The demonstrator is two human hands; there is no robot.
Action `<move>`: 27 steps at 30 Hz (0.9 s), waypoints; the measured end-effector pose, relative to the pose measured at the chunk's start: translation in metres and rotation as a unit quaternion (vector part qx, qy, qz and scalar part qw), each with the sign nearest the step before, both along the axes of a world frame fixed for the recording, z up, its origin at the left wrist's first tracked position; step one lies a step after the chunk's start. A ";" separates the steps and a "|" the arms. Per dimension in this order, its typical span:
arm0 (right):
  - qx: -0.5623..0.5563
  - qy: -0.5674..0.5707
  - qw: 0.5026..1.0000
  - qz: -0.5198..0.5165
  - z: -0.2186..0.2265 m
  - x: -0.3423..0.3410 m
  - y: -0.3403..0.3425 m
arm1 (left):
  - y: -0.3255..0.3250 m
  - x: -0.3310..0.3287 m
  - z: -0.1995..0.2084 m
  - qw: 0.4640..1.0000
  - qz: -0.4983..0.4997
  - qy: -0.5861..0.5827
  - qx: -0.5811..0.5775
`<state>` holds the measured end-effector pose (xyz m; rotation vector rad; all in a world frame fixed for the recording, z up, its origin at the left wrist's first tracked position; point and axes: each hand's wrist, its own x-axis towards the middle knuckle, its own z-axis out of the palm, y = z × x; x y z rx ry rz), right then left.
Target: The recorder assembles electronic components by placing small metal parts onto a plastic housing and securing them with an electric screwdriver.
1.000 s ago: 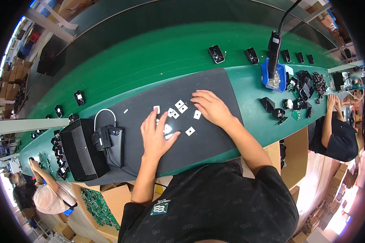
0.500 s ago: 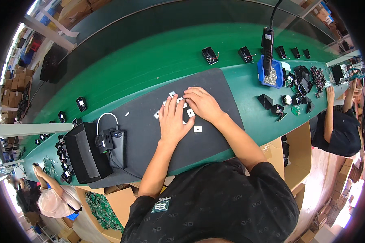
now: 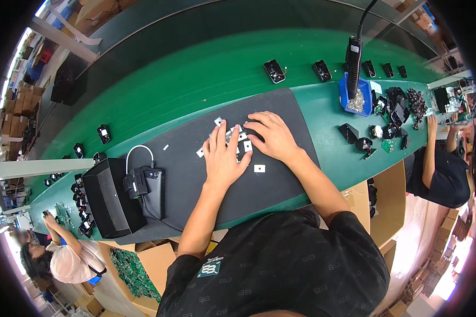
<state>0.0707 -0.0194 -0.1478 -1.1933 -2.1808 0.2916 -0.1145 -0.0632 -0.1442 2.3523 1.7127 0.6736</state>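
Note:
Several small white rectangular pieces, each with a dark spot in its middle, lie on a dark grey mat. My left hand [image 3: 223,159] rests palm down over some of them, fingers spread and nothing gripped. One white piece [image 3: 219,121] pokes out beyond its fingertips. Just to the right, my right hand [image 3: 275,138] lies with its fingers extended and apart, the tips beside the cluster. Between the hands another white piece [image 3: 248,146] shows. A separate piece [image 3: 259,168] sits nearer to me. My fingers hide part of the group.
Left on the mat [image 3: 190,203] are a black open box [image 3: 108,198] and a black phone-like device [image 3: 154,193] with a cable. At right, a black electric screwdriver [image 3: 353,66] hangs over a blue bin [image 3: 360,105] of small metal parts. Black housings [image 3: 274,71] line the green belt.
My right hand has shifted slightly right, away from the left. The left fingers have spread a little, and the piece beyond their tips has slid left.

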 end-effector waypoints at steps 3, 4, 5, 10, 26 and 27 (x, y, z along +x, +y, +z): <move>-0.001 -0.004 1.000 0.018 -0.002 -0.002 0.006 | 0.002 0.001 -0.004 1.000 -0.002 0.011 0.007; 0.000 -0.009 1.000 0.020 -0.002 -0.004 0.008 | 0.002 0.001 -0.004 1.000 -0.001 0.009 0.008; 0.001 -0.013 1.000 0.021 -0.003 -0.005 0.010 | 0.002 0.000 -0.004 1.000 0.000 0.007 0.008; -0.010 -0.018 1.000 0.018 -0.001 -0.012 0.022 | 0.003 -0.001 -0.003 1.000 0.001 -0.004 0.005; 0.058 -0.139 0.988 0.038 -0.005 -0.044 0.068 | 0.003 -0.001 -0.006 1.000 -0.013 0.013 -0.015; 0.039 -0.149 0.986 0.061 -0.005 -0.045 0.070 | 0.001 -0.002 -0.005 1.000 -0.005 0.017 -0.021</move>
